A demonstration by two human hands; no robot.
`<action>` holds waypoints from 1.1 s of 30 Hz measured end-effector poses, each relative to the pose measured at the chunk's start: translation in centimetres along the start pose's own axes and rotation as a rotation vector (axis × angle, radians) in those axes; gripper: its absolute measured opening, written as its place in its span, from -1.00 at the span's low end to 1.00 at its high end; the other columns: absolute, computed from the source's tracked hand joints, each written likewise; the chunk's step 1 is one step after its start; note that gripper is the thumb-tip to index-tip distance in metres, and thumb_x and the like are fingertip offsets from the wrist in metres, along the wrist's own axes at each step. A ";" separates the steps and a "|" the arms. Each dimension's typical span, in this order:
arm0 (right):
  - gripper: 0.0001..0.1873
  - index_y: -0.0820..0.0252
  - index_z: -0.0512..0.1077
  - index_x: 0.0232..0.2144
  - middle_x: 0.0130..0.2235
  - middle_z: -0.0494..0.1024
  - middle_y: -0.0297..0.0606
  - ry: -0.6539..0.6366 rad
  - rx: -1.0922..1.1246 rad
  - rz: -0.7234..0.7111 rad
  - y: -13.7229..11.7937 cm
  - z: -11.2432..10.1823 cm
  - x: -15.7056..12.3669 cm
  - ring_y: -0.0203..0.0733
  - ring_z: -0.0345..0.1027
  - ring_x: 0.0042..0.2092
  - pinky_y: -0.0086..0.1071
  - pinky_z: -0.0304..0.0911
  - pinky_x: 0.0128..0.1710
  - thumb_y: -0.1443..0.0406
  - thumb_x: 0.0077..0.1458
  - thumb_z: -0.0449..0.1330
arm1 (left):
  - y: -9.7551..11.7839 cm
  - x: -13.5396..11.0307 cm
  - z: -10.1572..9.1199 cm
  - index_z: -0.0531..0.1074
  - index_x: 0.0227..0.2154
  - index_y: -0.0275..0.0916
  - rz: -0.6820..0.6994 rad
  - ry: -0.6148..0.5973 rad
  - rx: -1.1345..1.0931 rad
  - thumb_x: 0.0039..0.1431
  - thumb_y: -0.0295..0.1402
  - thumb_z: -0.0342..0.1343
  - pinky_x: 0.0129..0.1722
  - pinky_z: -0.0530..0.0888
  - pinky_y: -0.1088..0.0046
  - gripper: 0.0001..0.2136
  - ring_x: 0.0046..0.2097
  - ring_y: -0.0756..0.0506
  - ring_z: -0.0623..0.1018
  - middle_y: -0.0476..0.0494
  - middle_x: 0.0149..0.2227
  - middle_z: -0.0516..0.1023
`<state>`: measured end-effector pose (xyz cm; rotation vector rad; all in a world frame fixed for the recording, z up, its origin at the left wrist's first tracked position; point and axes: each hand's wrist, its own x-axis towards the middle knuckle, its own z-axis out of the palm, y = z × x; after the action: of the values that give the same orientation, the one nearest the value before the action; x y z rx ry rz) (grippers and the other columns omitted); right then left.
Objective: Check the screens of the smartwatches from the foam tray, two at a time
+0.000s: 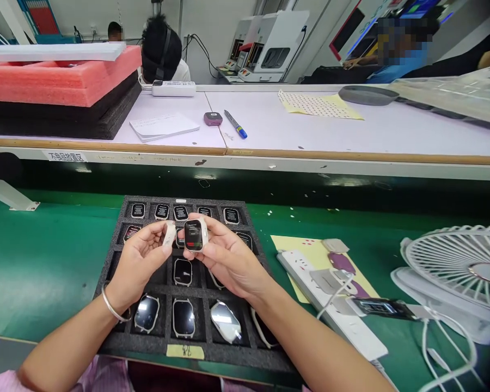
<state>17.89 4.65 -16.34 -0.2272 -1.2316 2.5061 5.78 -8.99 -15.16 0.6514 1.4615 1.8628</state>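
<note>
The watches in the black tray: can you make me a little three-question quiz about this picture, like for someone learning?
1. True or false: the right hand holds a smartwatch body with its screen lit.
2. What is the left hand pinching? A) a blue pen B) a small white piece C) a fan
3. Fill in: the foam tray sits on a ____ mat.

Key:
1. True.
2. B. The blue pen lies on the far white bench, and the white fan stands at the right.
3. Green.
</note>
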 end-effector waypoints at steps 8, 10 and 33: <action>-0.42 -0.01 0.50 0.02 -0.13 0.66 -0.29 0.006 -0.016 0.054 0.2 -0.1 0.1 -0.26 0.57 -0.24 -0.18 0.50 -0.01 0.23 -0.09 0.51 | -0.4 0.0 -0.4 0.57 -0.13 -0.23 0.061 -0.012 0.110 0.04 -0.29 0.34 -0.04 0.47 0.35 -0.70 -0.11 -0.13 0.57 -0.19 -0.12 0.65; -0.41 -0.01 0.50 0.03 -0.11 0.66 -0.28 0.004 -0.021 0.059 0.3 -0.1 0.1 -0.24 0.59 -0.21 -0.15 0.49 0.03 0.23 -0.09 0.51 | -0.5 0.1 -0.5 0.56 -0.13 -0.23 0.112 -0.004 0.169 0.05 -0.32 0.32 -0.08 0.46 0.38 -0.70 -0.13 -0.12 0.56 -0.17 -0.13 0.64; -0.42 -0.05 0.49 0.03 -0.08 0.64 -0.28 -0.077 -0.018 0.023 0.3 -0.3 -0.2 -0.19 0.57 -0.12 -0.06 0.45 0.09 0.21 -0.07 0.50 | -0.5 -0.1 -0.6 0.56 -0.13 -0.21 0.172 0.076 0.244 0.00 -0.35 0.33 -0.05 0.44 0.36 -0.68 -0.11 -0.13 0.55 -0.14 -0.13 0.63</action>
<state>18.08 4.66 -16.78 -0.1520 -1.2884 2.5463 5.52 -9.32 -15.80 0.8542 1.7482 1.8707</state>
